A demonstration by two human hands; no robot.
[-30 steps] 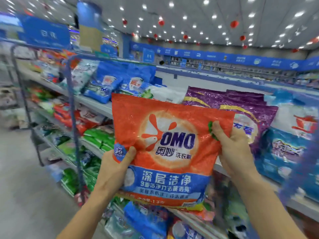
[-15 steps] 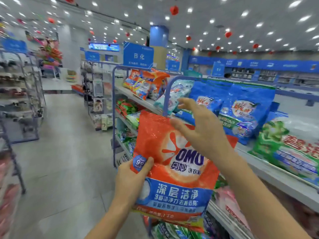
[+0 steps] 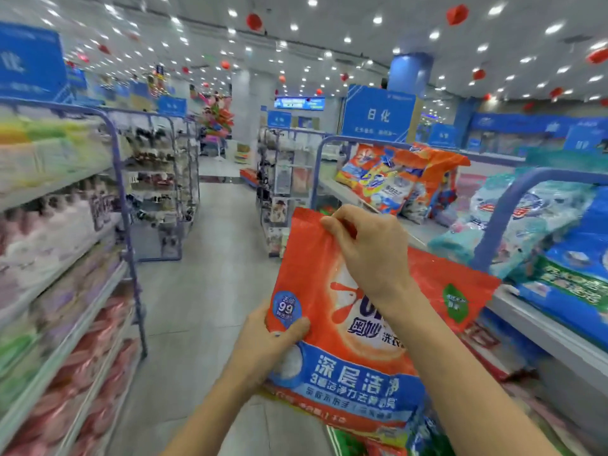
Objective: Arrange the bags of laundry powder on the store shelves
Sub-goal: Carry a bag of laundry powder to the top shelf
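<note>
I hold an orange and blue OMO laundry powder bag (image 3: 345, 370) upright in front of me, over the aisle floor. My left hand (image 3: 266, 343) grips its lower left edge, thumb on the front beside the round blue "99" badge. My right hand (image 3: 368, 251) pinches the bag's top edge near the upper left corner, and its forearm crosses the bag's front. Similar orange bags (image 3: 404, 179) lean together on the top shelf (image 3: 342, 192) ahead on the right. Closer on the right lie teal and blue powder bags (image 3: 543, 232).
A shelf unit with blue tube frame (image 3: 125, 205) lines the left side, stocked with blurred pink and green packs. The grey tiled aisle (image 3: 204, 291) runs ahead to further racks (image 3: 279, 179). A blue hanging sign (image 3: 378, 113) stands above the right shelving.
My view has swung left, down the aisle. My right hand left the bag's right edge, rose above it, and now pinches its top edge. My left hand keeps its grip.
</note>
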